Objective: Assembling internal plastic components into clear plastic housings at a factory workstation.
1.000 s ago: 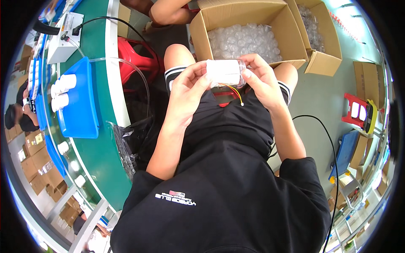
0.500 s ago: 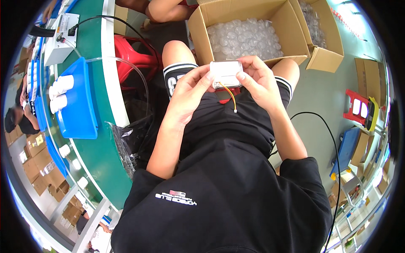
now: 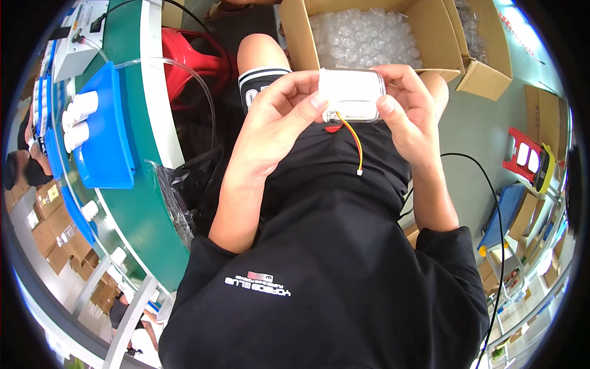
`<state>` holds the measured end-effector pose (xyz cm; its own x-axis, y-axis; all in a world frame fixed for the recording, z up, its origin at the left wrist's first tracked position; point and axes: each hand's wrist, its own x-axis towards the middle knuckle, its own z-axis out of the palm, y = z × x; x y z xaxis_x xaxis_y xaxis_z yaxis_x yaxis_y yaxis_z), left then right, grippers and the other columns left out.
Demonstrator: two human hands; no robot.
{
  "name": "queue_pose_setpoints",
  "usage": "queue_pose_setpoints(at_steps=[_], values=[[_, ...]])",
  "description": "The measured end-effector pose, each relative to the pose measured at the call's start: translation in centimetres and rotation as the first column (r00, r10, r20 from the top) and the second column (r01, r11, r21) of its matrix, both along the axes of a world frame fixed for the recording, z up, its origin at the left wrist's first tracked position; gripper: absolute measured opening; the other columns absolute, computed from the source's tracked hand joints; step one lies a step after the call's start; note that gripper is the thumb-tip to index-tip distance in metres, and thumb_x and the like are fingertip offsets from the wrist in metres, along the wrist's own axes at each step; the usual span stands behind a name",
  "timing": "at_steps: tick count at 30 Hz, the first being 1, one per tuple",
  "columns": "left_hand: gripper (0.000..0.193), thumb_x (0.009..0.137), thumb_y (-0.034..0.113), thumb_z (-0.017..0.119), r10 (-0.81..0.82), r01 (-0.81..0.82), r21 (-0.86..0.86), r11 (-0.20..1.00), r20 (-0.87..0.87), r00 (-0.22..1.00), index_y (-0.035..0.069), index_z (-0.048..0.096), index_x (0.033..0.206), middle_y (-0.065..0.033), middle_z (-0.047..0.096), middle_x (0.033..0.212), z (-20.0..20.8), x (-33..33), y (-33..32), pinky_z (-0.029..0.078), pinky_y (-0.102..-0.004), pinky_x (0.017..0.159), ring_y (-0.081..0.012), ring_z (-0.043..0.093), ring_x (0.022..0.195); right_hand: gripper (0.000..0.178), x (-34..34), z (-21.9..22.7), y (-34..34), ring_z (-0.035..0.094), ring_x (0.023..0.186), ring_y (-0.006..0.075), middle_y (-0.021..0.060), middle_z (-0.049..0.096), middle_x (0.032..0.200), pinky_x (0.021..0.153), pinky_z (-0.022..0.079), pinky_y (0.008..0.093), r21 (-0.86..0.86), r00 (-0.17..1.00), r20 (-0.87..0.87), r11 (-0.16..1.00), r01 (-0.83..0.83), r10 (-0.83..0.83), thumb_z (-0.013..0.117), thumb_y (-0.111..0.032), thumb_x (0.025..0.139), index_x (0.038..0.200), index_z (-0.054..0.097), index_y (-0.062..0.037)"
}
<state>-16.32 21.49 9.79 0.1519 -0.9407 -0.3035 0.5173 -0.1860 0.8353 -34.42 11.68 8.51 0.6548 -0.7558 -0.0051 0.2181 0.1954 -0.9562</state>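
Note:
Above my lap, I hold a white cylinder-like part [image 3: 351, 91] with shiny, clear-looking edges; its exact kind is unclear. My left hand [image 3: 279, 120] grips one end, the thumb pressed on the front. At the other end my right hand [image 3: 413, 111] closes round the edge, thumb tip near the front face. From the part's lower left a thin red, yellow and dark wire lead [image 3: 357, 142] hangs down to a small white plug [image 3: 360, 173]. The fingers behind the part are partly hidden.
Ahead stands an open cardboard box [image 3: 439, 34] of clear plastic domed pieces [image 3: 362, 40]. On the green bench [image 3: 132, 237] at left, a blue tray [image 3: 114, 141] holds several white cylinders [image 3: 78, 120]. A red stool [image 3: 190, 64] and black plastic bag [image 3: 178, 200] are beside me.
My hands and the white part now appear larger and slightly further right and up. The boxes, tray and stool have shifted upward in the picture. Both hands keep their hold.

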Motion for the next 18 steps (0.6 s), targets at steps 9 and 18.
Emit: queue_pose_setpoints(at_steps=[9, 18], values=[[0.036, 0.091, 0.007, 0.065, -0.027, 0.028, -0.044, 0.999, 0.027, 0.999, -0.007, 0.054, 0.123, -0.0094, 0.064, 0.107, 0.1, 0.5, 0.4, 0.052, -0.0289, 0.087, -0.0149, 0.062, 0.097, 0.05, -0.3, -0.1, 0.4, 0.057, 0.09, 0.012, 0.0088, 0.058, 0.1, 0.08, 0.048, 0.0254, -0.032, 1.0, 0.001, 0.999, -0.021, 0.021, 0.077, -0.012, 0.081, 0.118, 0.048, 0.0039], [0.049, 0.082, -0.001, 0.072, -0.055, 0.089, -0.212, 0.973, 0.162, 0.985, -0.007, 0.051, 0.126, -0.0095, 0.06, 0.109, 0.9, 1.0, 0.6, 0.052, -0.0283, 0.083, -0.0154, 0.062, 0.094, 0.06, -0.9, 1.3, 0.2, 0.058, 0.095, 0.0154, 0.0099, 0.058, 0.105, 0.082, 0.048, 0.0282, -0.167, 0.993, 0.081, 0.983, -0.072, 0.086, 0.077, -0.016, 0.08, 0.126, 0.045, 0.0039]])
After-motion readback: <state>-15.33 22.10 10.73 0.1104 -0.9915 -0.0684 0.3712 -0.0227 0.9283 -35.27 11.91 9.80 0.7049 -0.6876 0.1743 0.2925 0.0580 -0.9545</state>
